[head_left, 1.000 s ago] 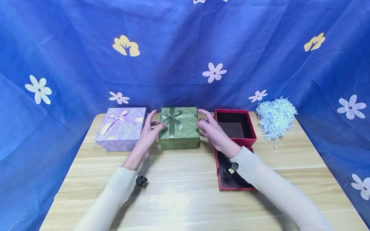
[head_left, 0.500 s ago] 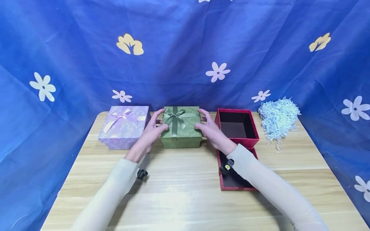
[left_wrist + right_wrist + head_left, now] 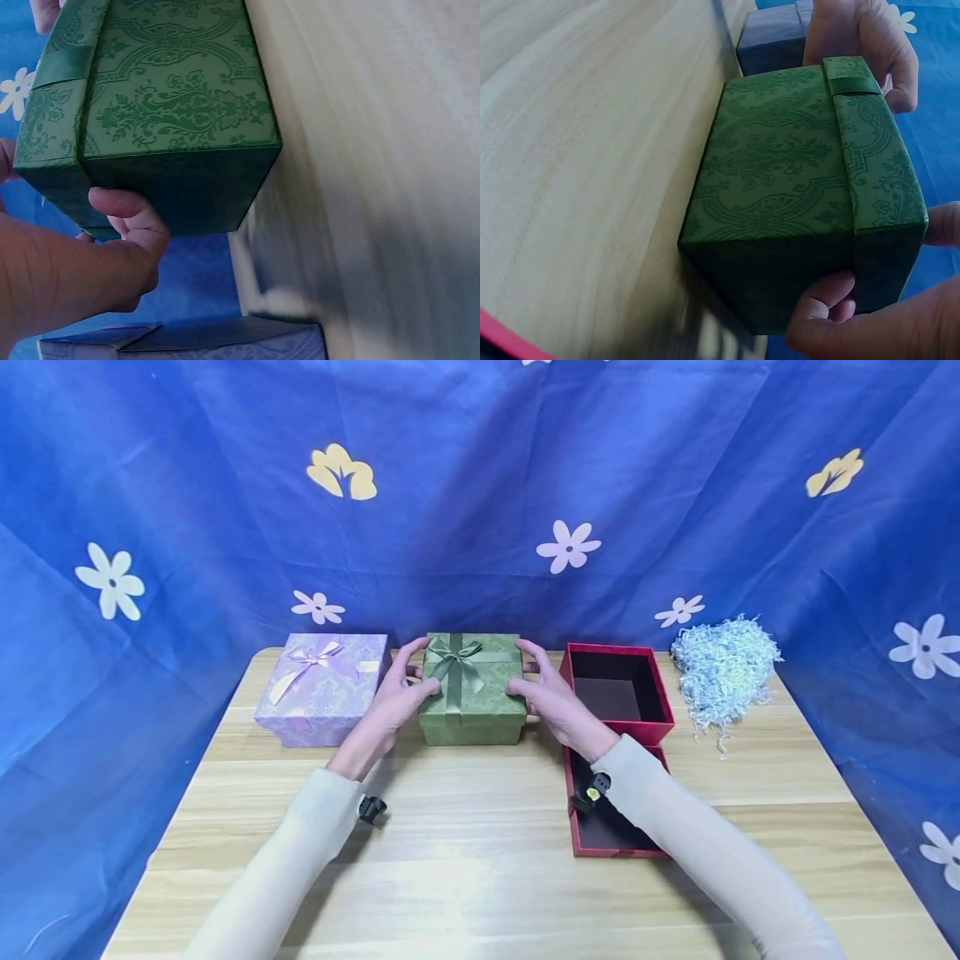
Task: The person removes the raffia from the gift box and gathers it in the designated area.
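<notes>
A green gift box (image 3: 487, 697) with a damask pattern and a satin bow sits closed at the back middle of the table. My left hand (image 3: 395, 697) grips its left side, thumb by the front part of the lid and index finger reaching to the far corner. On the opposite side my right hand (image 3: 558, 702) holds it the same way. In the left wrist view, curled fingertips (image 3: 120, 201) lie against the box wall just below the lid's edge. The right wrist view shows fingertips (image 3: 832, 289) at the matching spot on the other end.
A lilac gift box (image 3: 330, 693) with a bow stands close left of my left hand. To the right is an open red box (image 3: 611, 727), with its upturned red lid (image 3: 607, 850) in front, under my right forearm. Pale blue shredded paper (image 3: 723, 668) lies farther right. A blue curtain hangs behind.
Both hands have come in from spread fingers beside the green gift box to a grip on its two sides. In the last half second they have barely moved.
</notes>
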Available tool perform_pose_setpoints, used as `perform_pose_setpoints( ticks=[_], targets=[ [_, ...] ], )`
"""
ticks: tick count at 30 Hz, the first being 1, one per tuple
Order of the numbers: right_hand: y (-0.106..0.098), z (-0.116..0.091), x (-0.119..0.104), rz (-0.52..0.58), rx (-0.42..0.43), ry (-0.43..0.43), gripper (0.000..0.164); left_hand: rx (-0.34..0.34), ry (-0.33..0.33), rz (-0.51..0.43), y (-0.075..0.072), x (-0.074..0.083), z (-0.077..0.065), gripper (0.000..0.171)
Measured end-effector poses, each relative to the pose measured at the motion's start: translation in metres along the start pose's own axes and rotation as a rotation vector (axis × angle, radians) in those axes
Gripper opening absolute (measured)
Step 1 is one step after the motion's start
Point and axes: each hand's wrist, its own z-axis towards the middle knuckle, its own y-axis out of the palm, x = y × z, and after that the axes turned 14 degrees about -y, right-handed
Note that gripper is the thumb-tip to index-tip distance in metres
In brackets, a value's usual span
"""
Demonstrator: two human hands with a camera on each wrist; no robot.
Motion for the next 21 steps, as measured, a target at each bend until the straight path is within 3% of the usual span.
perform_pose_setpoints(
  ticks=[6,10,14,18,21],
  targets=[
    [-0.002,-0.002,-0.005,0.021,-0.003,-0.02,0.092,0.004,0.028,-0.001,0.001,0.003,0.0,0.083],
    [-0.004,-0.002,-0.007,0.012,-0.005,-0.032,0.09,-0.005,0.029,-0.074,0.0,0.007,-0.001,0.066],
    [-0.006,-0.005,-0.013,-0.005,-0.003,-0.053,0.088,-0.021,0.073,-0.159,-0.002,0.011,-0.002,0.053],
    [-0.008,-0.008,-0.022,-0.018,0.011,-0.085,0.086,-0.026,0.108,-0.163,-0.005,0.015,-0.003,0.054],
    [-0.008,-0.01,-0.029,-0.011,0.029,-0.094,0.087,-0.035,0.096,-0.187,-0.008,0.017,-0.005,0.057]
  ],
)
